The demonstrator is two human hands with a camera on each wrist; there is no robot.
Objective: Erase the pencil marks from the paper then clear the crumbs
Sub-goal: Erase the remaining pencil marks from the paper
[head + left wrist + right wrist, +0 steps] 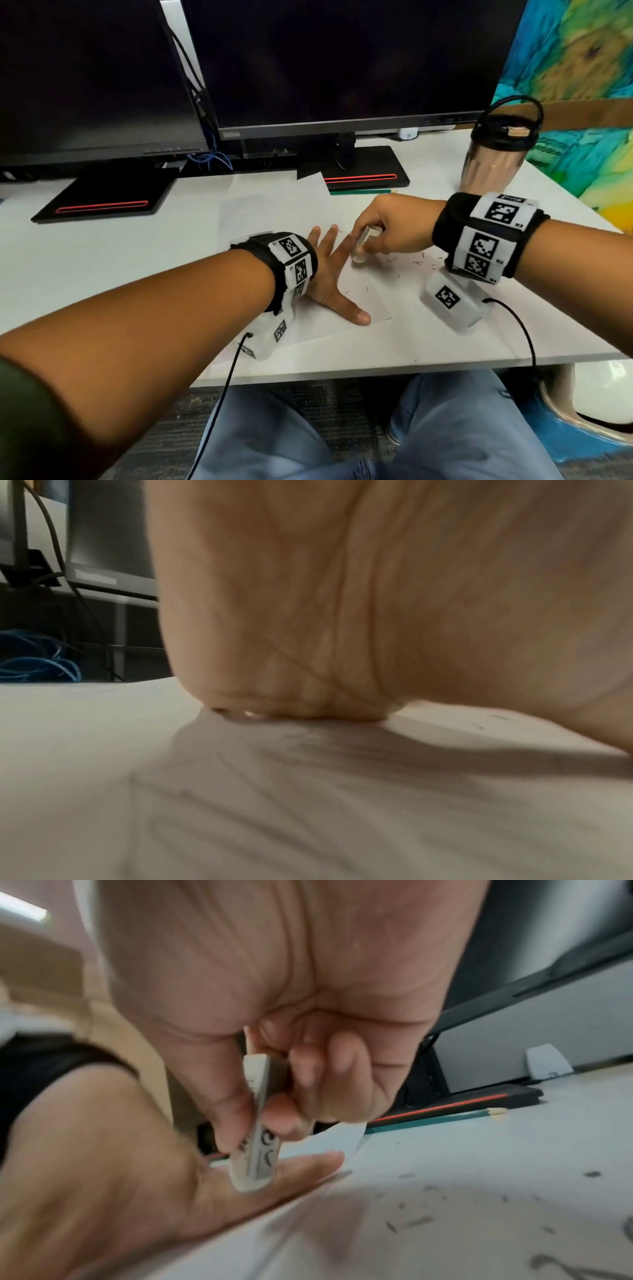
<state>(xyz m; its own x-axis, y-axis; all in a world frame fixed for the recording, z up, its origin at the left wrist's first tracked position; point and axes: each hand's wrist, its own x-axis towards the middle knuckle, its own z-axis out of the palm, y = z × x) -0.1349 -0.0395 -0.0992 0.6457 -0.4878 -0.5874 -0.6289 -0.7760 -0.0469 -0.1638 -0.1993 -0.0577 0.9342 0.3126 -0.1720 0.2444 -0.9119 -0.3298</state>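
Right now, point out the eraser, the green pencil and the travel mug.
eraser (363,244), head view, its sleeved middle.
green pencil (363,192), head view, mid-shaft.
travel mug (489,168), head view, its metal body.

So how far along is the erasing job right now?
Well under way: crumbs already litter the paper. The right hand grips the eraser tip-down on it while the left hand lies flat on it. Clearing the crumbs is left.

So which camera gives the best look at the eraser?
The right wrist view: the eraser fills the middle, pinched in the right hand, printed sleeve visible. The head view shows the eraser small, tip on the paper. The left wrist view misses it.
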